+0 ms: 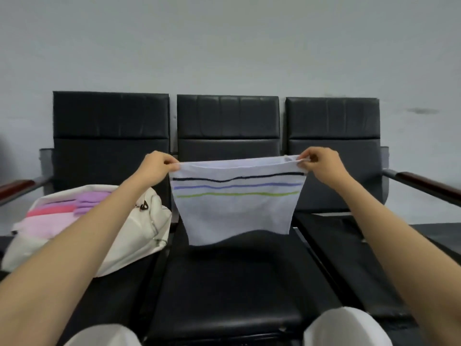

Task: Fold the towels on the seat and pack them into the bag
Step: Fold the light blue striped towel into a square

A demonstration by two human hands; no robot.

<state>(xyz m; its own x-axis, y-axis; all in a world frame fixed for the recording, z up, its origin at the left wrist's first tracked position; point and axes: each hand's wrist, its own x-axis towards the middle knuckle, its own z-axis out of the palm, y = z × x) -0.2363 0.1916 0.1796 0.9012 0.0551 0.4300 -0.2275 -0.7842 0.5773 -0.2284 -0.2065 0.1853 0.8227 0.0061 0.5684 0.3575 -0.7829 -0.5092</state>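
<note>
Against a plain grey wall (224, 41) stands a row of three black padded seats, and over the middle seat (224, 283) hangs a white towel (237, 216), held up in the air and clear of the cushion. It carries three thin stripes across its upper part: black on top, blue-violet below it, green lowest. Its top edge looks doubled over, with two layers showing near the right corner; its lower edge hangs free in a soft wave. No label or writing can be read on it.

The left hand (158, 166) pinches the towel's upper left corner, its fingers (172, 164) closed tight on the cloth. The right hand (321, 163) grips the upper right corner the same way, fingers (305, 158) closed on the hem, so the top edge stretches nearly taut between the two hands. Both forearms are bare.

On the left seat (119, 293) lies a cream-white bag (139, 233), open at the top, with a dark zip pull near its mouth. Inside it rest folded towels (62, 211) in lilac, bright pink and pale pink, side by side. No brand mark shows on the bag.

The right seat (349, 258) sits just beside the middle one. Dark wooden armrests (429, 182) end the row on each side. White-trousered knees (344, 328) show at the bottom edge.
</note>
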